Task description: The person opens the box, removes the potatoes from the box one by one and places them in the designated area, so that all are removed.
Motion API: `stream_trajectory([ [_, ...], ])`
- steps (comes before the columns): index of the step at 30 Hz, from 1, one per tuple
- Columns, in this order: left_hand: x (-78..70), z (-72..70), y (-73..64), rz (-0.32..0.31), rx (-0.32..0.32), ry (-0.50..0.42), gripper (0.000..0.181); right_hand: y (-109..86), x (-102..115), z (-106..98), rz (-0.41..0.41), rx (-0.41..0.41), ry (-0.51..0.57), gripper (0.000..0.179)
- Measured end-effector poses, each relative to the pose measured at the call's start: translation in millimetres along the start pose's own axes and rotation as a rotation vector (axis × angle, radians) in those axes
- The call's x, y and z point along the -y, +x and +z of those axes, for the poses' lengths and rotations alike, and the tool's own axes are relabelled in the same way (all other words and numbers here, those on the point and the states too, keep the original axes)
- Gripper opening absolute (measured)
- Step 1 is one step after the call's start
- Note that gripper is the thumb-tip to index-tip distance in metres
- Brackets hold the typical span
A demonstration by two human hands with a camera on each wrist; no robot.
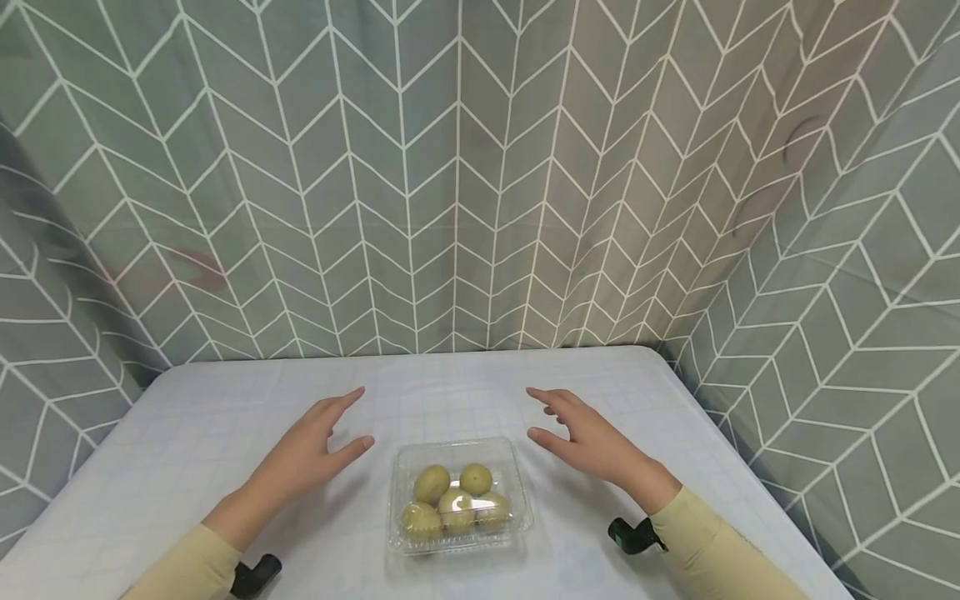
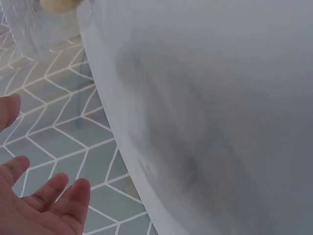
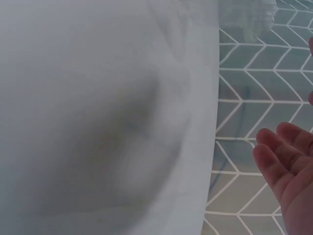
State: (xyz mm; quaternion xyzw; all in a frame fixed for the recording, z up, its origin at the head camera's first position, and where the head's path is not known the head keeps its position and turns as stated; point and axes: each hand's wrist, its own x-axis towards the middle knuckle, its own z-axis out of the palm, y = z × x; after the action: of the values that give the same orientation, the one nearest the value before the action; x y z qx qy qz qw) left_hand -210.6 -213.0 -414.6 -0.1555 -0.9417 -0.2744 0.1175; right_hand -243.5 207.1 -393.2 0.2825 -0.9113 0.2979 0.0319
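A clear plastic clamshell box (image 1: pixel 459 454) stands on the white tabletop near its front, and its lid looks closed. Inside lie several round yellow-green fruits (image 1: pixel 432 483), whose exact kind I cannot tell. To the left of the box, my left hand (image 1: pixel 303 450) hovers with fingers extended and thumb apart, holding nothing. On the other side my right hand (image 1: pixel 588 442) is held likewise, its fingers loosely straight, not touching the box. In the left wrist view, part of the box (image 2: pixel 29 24) shows at the top left; its edge (image 3: pixel 249 17) also appears at the top of the right wrist view.
A white cloth (image 1: pixel 442 392) covers the table. Grey curtains (image 1: pixel 450 167) with white chevron lines hang behind it and along both sides. Black wrist-worn devices (image 1: pixel 633 535) sit at the cuffs of both beige sleeves.
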Motion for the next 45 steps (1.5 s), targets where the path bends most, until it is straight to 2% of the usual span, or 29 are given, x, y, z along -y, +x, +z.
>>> stream_trajectory([
  [9, -11.7, 5.6, -20.5, -0.021, 0.011, -0.113, 0.075, -17.4, 7.6, 11.6, 0.002, 0.019, 0.091, 0.06],
  [16, -28.1, 10.4, -35.4, -0.037, -0.001, -0.204, 0.074, -28.6, 14.0, 19.7, -0.032, 0.017, 0.124, 0.056],
  [23, -45.6, 15.0, -47.3, -0.075, 0.031, -0.315, 0.075, -43.0, 21.8, 29.5, -0.062, 0.015, 0.195, 0.053],
  [25, -49.5, 17.4, -50.7, -0.08, 0.046, -0.351, 0.075, -46.1, 23.1, 32.1, -0.071, 0.012, 0.215, 0.053],
  [30, -58.7, 23.2, -60.5, -0.133, 0.131, -0.435, 0.079, -52.9, 26.4, 37.4, -0.085, 0.016, 0.26, 0.053],
  [37, -68.7, 30.3, -69.5, -0.214, 0.214, -0.543, 0.081, -61.4, 34.6, 43.5, -0.05, 0.069, 0.308, 0.05],
  [42, -72.0, 35.8, -71.1, -0.222, 0.243, -0.608, 0.08, -64.6, 39.1, 47.7, -0.038, 0.06, 0.341, 0.05],
  [45, -72.8, 37.2, -73.3, -0.223, 0.255, -0.635, 0.079, -65.6, 40.4, 49.5, -0.061, 0.037, 0.349, 0.052],
])
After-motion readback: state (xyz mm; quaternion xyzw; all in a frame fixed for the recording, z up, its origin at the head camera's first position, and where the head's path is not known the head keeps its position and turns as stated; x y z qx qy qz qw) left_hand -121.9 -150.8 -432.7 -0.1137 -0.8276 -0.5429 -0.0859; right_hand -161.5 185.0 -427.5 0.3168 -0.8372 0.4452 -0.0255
